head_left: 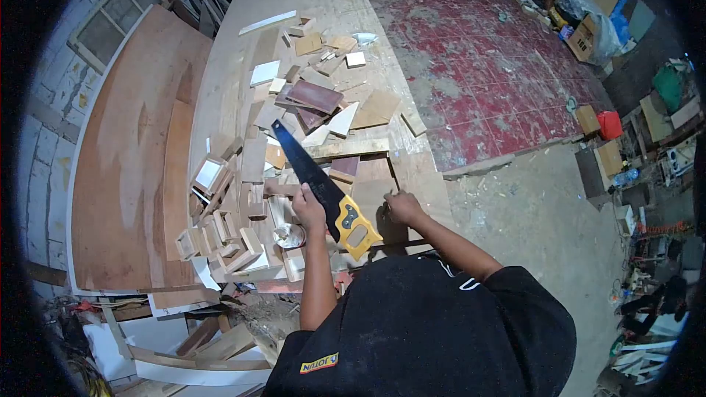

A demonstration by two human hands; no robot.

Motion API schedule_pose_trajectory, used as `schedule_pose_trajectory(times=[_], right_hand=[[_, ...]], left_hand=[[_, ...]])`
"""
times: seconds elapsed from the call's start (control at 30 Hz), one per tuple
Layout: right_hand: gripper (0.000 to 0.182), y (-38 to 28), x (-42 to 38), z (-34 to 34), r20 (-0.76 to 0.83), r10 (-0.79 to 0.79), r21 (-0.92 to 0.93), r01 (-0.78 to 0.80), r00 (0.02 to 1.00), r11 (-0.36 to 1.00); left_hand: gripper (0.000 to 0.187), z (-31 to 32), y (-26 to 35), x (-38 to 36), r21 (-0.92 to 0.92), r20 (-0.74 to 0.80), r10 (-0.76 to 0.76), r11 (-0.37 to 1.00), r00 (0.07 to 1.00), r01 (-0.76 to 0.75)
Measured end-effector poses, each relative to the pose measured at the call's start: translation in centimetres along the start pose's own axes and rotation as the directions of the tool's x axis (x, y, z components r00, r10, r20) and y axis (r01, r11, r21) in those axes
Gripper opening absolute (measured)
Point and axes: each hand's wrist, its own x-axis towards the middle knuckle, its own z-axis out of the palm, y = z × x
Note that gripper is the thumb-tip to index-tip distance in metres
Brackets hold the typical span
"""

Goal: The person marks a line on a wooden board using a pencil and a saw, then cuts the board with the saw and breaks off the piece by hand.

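Observation:
A handsaw (323, 187) with a dark blade and a yellow handle (355, 229) lies slantwise on the plywood bench (243, 66), between my two hands. My left hand (309, 209) is just left of the blade, fingers curled over the end of a short wood strip (279, 190). My right hand (403, 207) rests on a brown board (371, 195) to the right of the saw handle. It pinches a small dark pencil-like thing (384, 211) against the board. A round shiny tin (288, 235) stands below my left hand.
Many wood offcuts and small frames (220, 235) crowd the bench from my hands to its far end. Large plywood sheets (125, 154) lean on the left. To the right are a red painted floor (500, 66), bare concrete and cluttered boxes (588, 37).

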Motion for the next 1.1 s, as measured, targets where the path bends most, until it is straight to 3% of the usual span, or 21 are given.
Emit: schedule_pose_trajectory(times=[0.07,0.13,0.17,0.23,0.27,0.3,0.37,0.43,0.5,0.57,0.63,0.7,0.8,0.87,0.9,0.97,1.0,1.1], right_hand=[[0.030,-1.7,1.0,-2.4,0.043,-0.067,-0.035,0.068,0.997,0.997],[0.031,-2.3,2.1,-2.8,0.093,-0.077,-0.006,0.078,0.993,0.997],[0.033,-2.6,2.3,-2.7,0.145,-0.084,0.017,0.082,0.986,0.996],[0.032,-2.3,2.6,-1.2,0.160,-0.097,0.074,0.086,0.982,0.993],[0.031,-2.0,2.4,-0.1,0.172,-0.104,0.128,0.082,0.980,0.988],[0.031,-2.0,1.8,0.4,0.192,-0.121,0.130,0.097,0.974,0.987],[0.028,-2.1,0.9,1.3,0.239,-0.112,0.231,0.056,0.965,0.971],[0.028,-2.8,0.0,1.9,0.289,-0.102,0.284,0.017,0.952,0.959],[0.034,-3.3,-0.6,2.5,0.236,-0.078,0.453,-0.038,0.969,0.891],[0.036,-4.3,-0.4,2.9,0.220,-0.069,0.464,-0.043,0.973,0.885],[0.032,-5.6,0.2,2.9,0.126,-0.005,0.543,-0.065,0.992,0.837],[0.033,-7.1,1.7,2.7,0.130,-0.049,0.530,-0.028,0.990,0.848],[0.032,-10.4,5.1,2.3,0.079,-0.134,0.546,0.070,0.988,0.835],[0.042,-12.6,6.8,1.4,0.050,-0.270,0.517,0.207,0.961,0.831],[0.042,-13.2,7.5,1.7,0.056,-0.278,0.515,0.211,0.959,0.831],[0.059,-13.7,9.2,2.7,0.071,-0.344,0.555,0.250,0.936,0.793],[0.071,-13.8,9.3,2.8,0.084,-0.369,0.475,0.288,0.926,0.832],[0.065,-12.6,7.3,2.8,0.155,-0.374,0.574,0.224,0.914,0.788]], left_hand=[[0.038,-0.9,-2.1,0.4,0.083,-0.021,-0.032,0.996,0.999,0.034],[0.038,-1.2,-4.8,0.5,-0.170,-0.060,-0.073,0.983,0.996,0.061],[0.038,-1.7,-5.4,0.2,-0.164,-0.065,-0.077,0.984,0.995,0.066],[0.039,-3.5,-4.3,-0.9,-0.349,-0.077,-0.191,0.925,0.978,0.153],[0.038,-4.3,-3.8,-1.5,-0.391,-0.101,-0.304,0.888,0.947,0.243],[0.038,-5.2,-3.9,-2.1,-0.386,-0.119,-0.321,0.887,0.939,0.255],[0.041,-7.2,-3.9,-2.8,-0.631,-0.098,-0.583,0.663,0.807,0.402],[0.051,-9.8,-5.7,-3.5,-0.479,-0.191,-0.530,0.785,0.826,0.393],[0.049,-11.8,-8.1,-4.6,-0.679,-0.167,-0.623,0.635,0.764,0.369],[0.044,-13.9,-2.8,-6.0,-0.668,-0.220,-0.671,0.633,0.708,0.392],[0.042,-15.8,-5.9,-6.8,-0.773,-0.154,-0.711,0.520,0.687,0.364],[0.042,-16.8,-6.5,-8.0,-0.763,-0.222,-0.733,0.541,0.643,0.353],[0.044,-17.4,-1.8,-9.0,-0.739,-0.315,-0.738,0.585,0.597,0.334],[0.044,-17.4,-1.1,-9.6,-0.729,-0.348,-0.725,0.607,0.594,0.315],[0.044,-17.4,-1.3,-10.0,-0.732,-0.353,-0.729,0.606,0.587,0.312],[0.045,-17.2,-1.5,-10.3,-0.796,-0.264,-0.749,0.525,0.607,0.302],[0.048,-17.2,-1.0,-10.5,-0.771,-0.270,-0.740,0.550,0.616,0.323],[0.051,-15.9,-0.9,-10.1,-0.747,-0.394,-0.714,0.615,0.579,0.250]])
